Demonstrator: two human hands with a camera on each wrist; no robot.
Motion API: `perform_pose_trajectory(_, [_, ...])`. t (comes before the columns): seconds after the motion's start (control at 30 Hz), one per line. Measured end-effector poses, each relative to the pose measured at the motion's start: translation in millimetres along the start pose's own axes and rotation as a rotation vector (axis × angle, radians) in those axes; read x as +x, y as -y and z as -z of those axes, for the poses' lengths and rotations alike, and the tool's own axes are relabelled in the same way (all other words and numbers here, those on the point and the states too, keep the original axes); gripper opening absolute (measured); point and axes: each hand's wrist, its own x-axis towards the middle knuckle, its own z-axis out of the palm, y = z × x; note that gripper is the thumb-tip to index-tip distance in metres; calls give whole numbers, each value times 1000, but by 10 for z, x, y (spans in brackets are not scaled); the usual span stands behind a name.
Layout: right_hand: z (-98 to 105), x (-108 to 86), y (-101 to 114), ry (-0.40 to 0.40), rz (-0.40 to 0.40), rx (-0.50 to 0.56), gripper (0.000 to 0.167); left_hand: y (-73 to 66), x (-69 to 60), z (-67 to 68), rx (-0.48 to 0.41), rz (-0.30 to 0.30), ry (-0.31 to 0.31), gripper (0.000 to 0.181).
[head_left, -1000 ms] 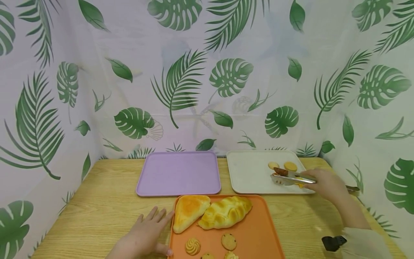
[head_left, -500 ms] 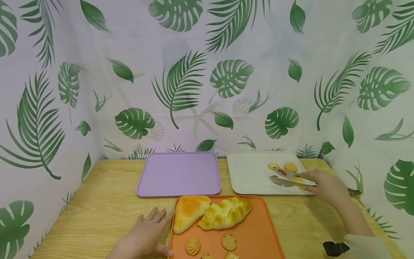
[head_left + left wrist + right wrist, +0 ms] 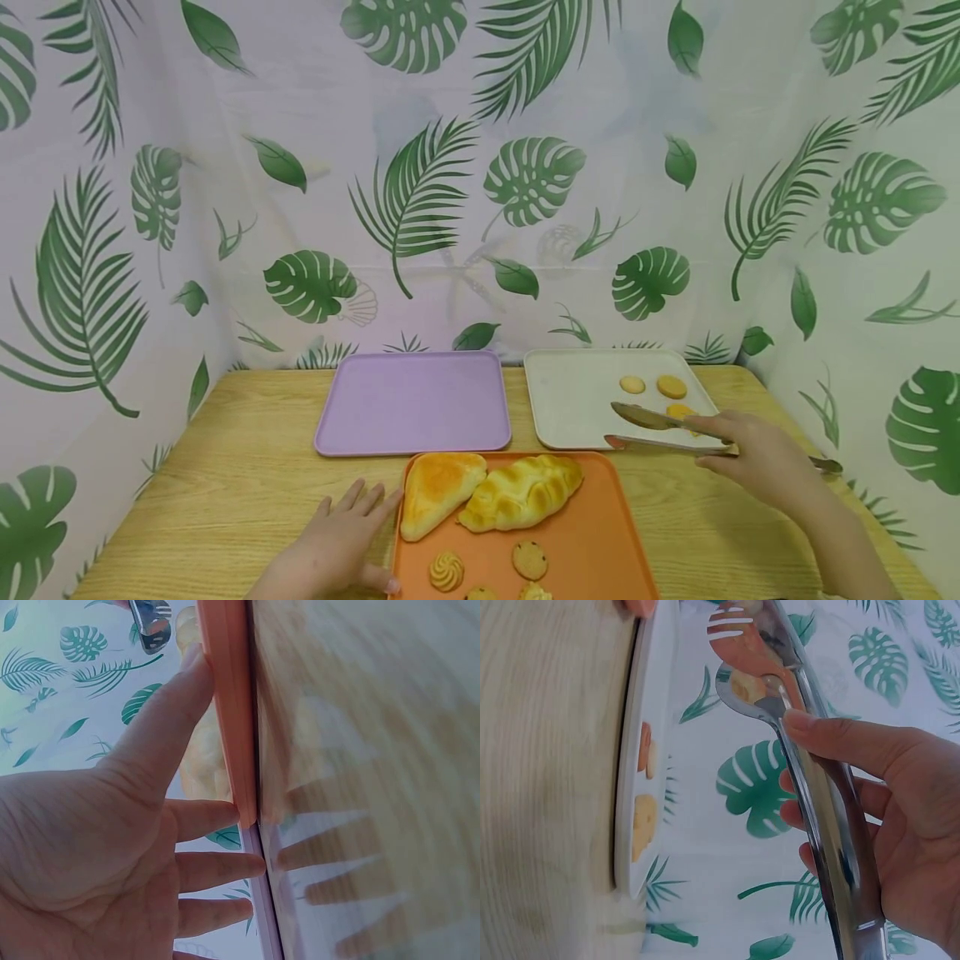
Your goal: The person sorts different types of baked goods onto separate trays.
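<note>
My right hand [image 3: 765, 458] grips a pair of metal tongs [image 3: 817, 817]; their tips are apart, above the near side of the white tray [image 3: 570, 408]. Nothing shows pinched between the tips. Round cookies, one pale [image 3: 632, 384] and one golden [image 3: 671, 387], lie on that tray, with a yellow one [image 3: 681, 411] partly behind the tongs. Fingers spread, my left hand [image 3: 333, 533] rests against the left edge of the orange tray [image 3: 600, 558]. On the orange tray are a triangular bread [image 3: 442, 492], a braided bread [image 3: 523, 493], a swirl cookie [image 3: 447, 572] and a chip cookie [image 3: 530, 560].
A purple tray [image 3: 412, 404] stands at the back left, beside the white one. More cookies [image 3: 536, 592] are cut off at the bottom of the head view. Leaf-printed cloth [image 3: 450, 208] encloses the wooden table [image 3: 225, 483] at the back and sides.
The tongs have drawn back toward me from the white tray's cookies, and their tips have spread wider apart. My left hand has stayed at the orange tray's edge.
</note>
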Motion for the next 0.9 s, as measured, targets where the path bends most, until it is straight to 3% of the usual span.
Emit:
perform_pose_trajectory(0.2, [0, -95, 226, -103, 113, 1, 52, 0, -6, -4, 22, 9, -12, 112])
perform_pose_trajectory(0.43, [-29, -117, 449, -133, 246, 68, 59, 0, -16, -17, 50, 0, -41, 113])
perform_pose_trajectory(0.63, [-108, -90, 588, -90, 338, 129, 61, 0, -15, -19, 44, 6, -34, 112])
perform_pose_trajectory(0.9, [-186, -33, 804, 7, 377, 126, 59, -3, -10, -17, 40, 10, -33, 112])
